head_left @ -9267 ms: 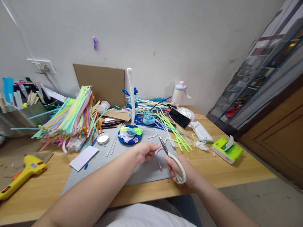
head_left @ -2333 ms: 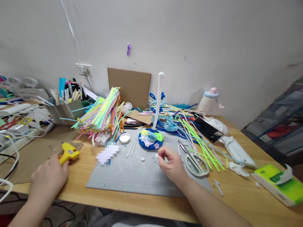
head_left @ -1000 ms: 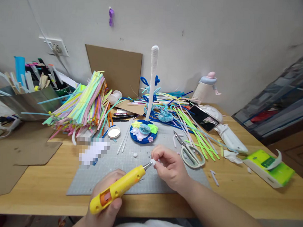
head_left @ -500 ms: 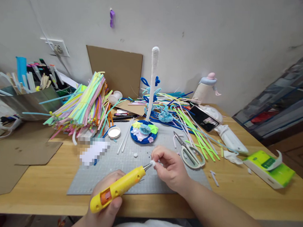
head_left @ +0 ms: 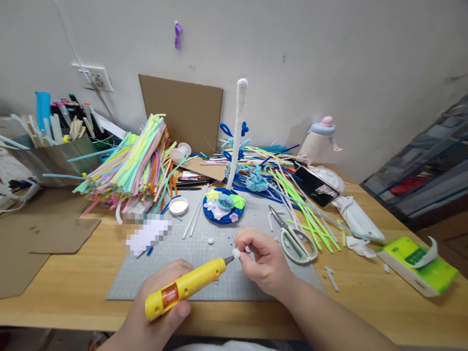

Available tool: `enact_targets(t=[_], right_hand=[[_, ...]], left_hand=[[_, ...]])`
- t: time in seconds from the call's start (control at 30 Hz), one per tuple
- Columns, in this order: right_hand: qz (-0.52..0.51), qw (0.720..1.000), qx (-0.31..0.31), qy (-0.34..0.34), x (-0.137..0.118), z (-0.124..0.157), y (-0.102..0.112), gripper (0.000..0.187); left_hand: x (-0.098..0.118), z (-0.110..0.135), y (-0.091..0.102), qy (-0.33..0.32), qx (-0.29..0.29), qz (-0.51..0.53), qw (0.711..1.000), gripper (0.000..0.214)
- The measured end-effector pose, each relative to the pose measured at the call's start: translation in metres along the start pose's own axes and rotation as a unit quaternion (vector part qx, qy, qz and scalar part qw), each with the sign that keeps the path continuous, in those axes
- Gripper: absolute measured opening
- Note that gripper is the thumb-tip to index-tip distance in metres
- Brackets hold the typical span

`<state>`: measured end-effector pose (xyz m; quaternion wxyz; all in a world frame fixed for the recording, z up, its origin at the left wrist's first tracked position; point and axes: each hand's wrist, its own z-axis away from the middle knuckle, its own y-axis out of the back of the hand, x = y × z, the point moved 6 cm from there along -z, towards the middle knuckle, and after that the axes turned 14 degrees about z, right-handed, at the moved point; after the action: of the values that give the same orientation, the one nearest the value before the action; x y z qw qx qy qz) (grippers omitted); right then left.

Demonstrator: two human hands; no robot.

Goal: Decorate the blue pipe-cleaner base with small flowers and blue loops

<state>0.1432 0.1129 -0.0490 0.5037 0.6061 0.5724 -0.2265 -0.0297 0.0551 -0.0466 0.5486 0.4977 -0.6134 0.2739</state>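
My left hand (head_left: 164,291) is wrapped round a yellow glue gun (head_left: 189,285), its metal nozzle pointing up and right. Between the thumb and fingers of my right hand (head_left: 265,261) is a small white fluffy piece (head_left: 236,253), right at the nozzle's tip; whether they touch I cannot tell. Another small white piece (head_left: 210,241) lies on the grey cutting mat (head_left: 138,282). Behind my hands stands a white fuzzy post (head_left: 238,129) at a round blue base (head_left: 223,216) decorated with pastel flowers and a light blue shape.
Scissors (head_left: 296,241) lie right of my hands, beside green pipe cleaners (head_left: 309,214). A big bundle of pastel pipe cleaners (head_left: 130,161) is at the left. A white lid (head_left: 178,206), a phone (head_left: 316,186) and a green tissue pack (head_left: 418,266) also lie there.
The view has shifted slightly, so everything sits a little lower and further right. Both hands keep their grips, with the nozzle still at the white piece.
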Motion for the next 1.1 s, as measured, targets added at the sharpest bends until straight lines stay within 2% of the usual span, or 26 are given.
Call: enact_targets(t=[0.1,0.17,0.23,0.33,0.4,0.5,0.57,0.67,0.77,0.9,0.97,1.03,1.1], right_hand=[[-0.141,0.987,0.016,-0.076,0.01,-0.003,-0.001,0.011],[-0.25,0.958,0.034,-0.136,0.018,-0.006,0.001,0.008],[-0.317,0.93,0.062,-0.174,0.025,-0.009,0.005,0.006],[-0.353,0.909,0.111,-0.193,0.032,-0.013,0.015,0.005],[-0.364,0.901,0.128,-0.201,0.036,-0.014,0.018,0.005],[-0.369,0.897,0.133,-0.205,0.037,-0.014,0.019,0.004],[-0.365,0.899,0.136,-0.2,0.036,-0.013,0.02,0.004],[-0.353,0.903,0.144,-0.198,0.034,-0.013,0.023,0.005],[-0.344,0.905,0.153,-0.2,0.034,-0.013,0.027,0.006],[-0.344,0.902,0.168,-0.198,0.038,-0.016,0.032,0.006],[-0.342,0.9,0.179,-0.201,0.042,-0.018,0.034,0.007],[-0.337,0.898,0.188,-0.214,0.048,-0.019,0.036,0.009],[-0.328,0.895,0.196,-0.23,0.055,-0.02,0.038,0.012]], left_hand=[[0.001,0.001,0.004,0.012,-0.006,-0.023,1.0,0.038],[0.003,0.004,0.013,-0.002,0.019,-0.073,0.997,0.033],[0.002,0.009,0.025,-0.005,0.053,-0.161,0.985,0.024],[-0.008,0.016,0.041,0.026,0.093,-0.33,0.939,0.019],[-0.018,0.022,0.046,0.053,0.095,-0.419,0.901,0.02],[-0.033,0.03,0.046,0.086,0.093,-0.492,0.861,0.02],[-0.037,0.035,0.043,0.083,0.111,-0.51,0.849,0.033],[-0.039,0.039,0.036,0.064,0.129,-0.492,0.858,0.051],[-0.037,0.04,0.03,0.072,0.133,-0.46,0.875,0.055],[-0.013,0.027,0.027,0.054,0.151,-0.438,0.885,0.054],[0.005,0.006,0.024,0.027,0.138,-0.412,0.9,0.05],[0.017,-0.027,0.014,0.006,0.077,-0.382,0.921,0.038],[0.021,-0.065,0.001,-0.006,0.006,-0.368,0.93,0.023]])
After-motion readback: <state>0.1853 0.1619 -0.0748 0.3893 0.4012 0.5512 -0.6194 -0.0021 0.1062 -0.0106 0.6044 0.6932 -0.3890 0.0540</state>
